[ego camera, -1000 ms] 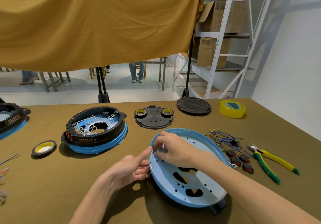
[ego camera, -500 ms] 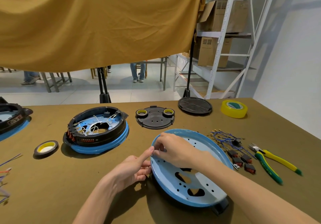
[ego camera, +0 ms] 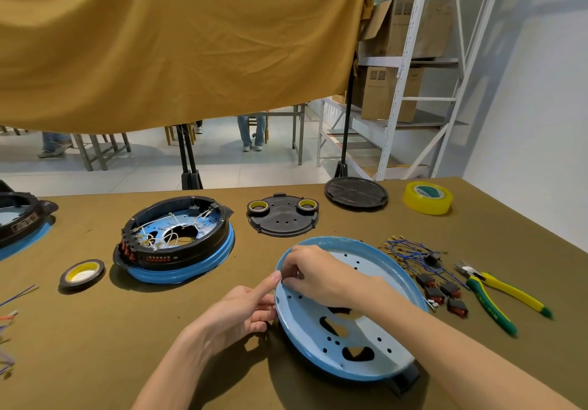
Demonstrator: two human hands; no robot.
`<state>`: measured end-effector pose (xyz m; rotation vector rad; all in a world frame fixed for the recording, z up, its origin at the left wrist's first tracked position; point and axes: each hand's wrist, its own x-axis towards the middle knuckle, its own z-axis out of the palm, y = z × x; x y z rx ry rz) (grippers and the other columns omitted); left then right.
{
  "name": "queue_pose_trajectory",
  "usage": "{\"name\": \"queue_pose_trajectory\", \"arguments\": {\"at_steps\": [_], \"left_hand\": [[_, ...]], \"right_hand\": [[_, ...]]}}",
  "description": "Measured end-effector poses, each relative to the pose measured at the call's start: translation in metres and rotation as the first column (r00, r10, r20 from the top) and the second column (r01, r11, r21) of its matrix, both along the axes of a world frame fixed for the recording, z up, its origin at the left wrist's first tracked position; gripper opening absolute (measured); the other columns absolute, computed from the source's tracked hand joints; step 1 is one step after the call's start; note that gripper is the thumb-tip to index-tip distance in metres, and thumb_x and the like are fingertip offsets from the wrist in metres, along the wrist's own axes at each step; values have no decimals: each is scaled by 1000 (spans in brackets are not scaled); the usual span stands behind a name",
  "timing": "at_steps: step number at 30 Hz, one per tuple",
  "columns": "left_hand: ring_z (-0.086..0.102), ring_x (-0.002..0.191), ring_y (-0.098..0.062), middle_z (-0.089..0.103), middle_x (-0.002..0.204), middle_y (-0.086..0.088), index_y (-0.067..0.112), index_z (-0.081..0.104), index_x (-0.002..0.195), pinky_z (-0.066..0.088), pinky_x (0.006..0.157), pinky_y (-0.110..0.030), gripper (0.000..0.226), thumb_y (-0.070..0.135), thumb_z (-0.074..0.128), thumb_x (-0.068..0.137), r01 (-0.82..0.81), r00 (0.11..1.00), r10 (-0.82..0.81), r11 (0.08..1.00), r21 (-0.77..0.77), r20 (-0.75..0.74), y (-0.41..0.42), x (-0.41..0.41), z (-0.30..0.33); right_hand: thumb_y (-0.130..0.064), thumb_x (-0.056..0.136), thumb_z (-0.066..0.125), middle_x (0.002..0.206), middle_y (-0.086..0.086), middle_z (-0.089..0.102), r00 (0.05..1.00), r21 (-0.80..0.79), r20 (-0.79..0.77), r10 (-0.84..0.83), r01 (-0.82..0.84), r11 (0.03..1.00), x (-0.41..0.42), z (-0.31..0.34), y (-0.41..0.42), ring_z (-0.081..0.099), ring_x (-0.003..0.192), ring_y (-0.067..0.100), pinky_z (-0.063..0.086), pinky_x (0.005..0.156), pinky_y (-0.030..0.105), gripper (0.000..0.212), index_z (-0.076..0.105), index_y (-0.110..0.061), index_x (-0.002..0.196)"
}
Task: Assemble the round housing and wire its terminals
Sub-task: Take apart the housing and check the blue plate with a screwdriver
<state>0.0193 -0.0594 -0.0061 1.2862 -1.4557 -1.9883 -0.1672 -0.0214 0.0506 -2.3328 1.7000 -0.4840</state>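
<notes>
The round dish (ego camera: 375, 358) is pale blue inside with a deeper blue rim, on an olive-brown table (ego camera: 95, 346). The pliers (ego camera: 496, 295) have yellow and green handles; the tape roll (ego camera: 428, 198) is translucent yellow, and a mustard cloth (ego camera: 175, 43) hangs behind

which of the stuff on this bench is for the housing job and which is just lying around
For the job: blue housing pan, left hand and right hand at its rim, blue terminal wires, rocker switches, pliers.

Lying about: yellow tape roll, finished wired housing, round black cover.
</notes>
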Motion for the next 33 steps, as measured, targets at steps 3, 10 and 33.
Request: {"name": "queue_pose_trajectory", "arguments": {"at_steps": [3,10,33], "left_hand": [[64,93,-20,74,115,-20,1,70,118,50,73,-26,96,75,74,57,3,1000,-3,1000,-9,8,-1,1,-1],[61,91,-20,73,118,-21,1,71,117,49,73,-26,94,74,74,59,22,1000,-22,1000,-6,0,-1,1,-1],[62,75,-16,74,96,-12,-1,74,109,48,62,-23,86,73,74,64,-34,999,34,999,0,-38,3,-4,-2]], "right_hand": [[-17,97,63,98,-14,53,999,28,15,33,-33,999,-3,1,0,54,84,5,41,70,16,12,72,-23,102],[-29,100,64,99,-7,57,1000,6,-12,-5,5,1000,0,1,1,56,84,10,48,72,25,13,72,-19,100],[-47,99,58,101,-5,55,995,-2,-37,-88,88,996,-5,7,12,52,88,13,45,73,31,28,64,-20,97]]}}
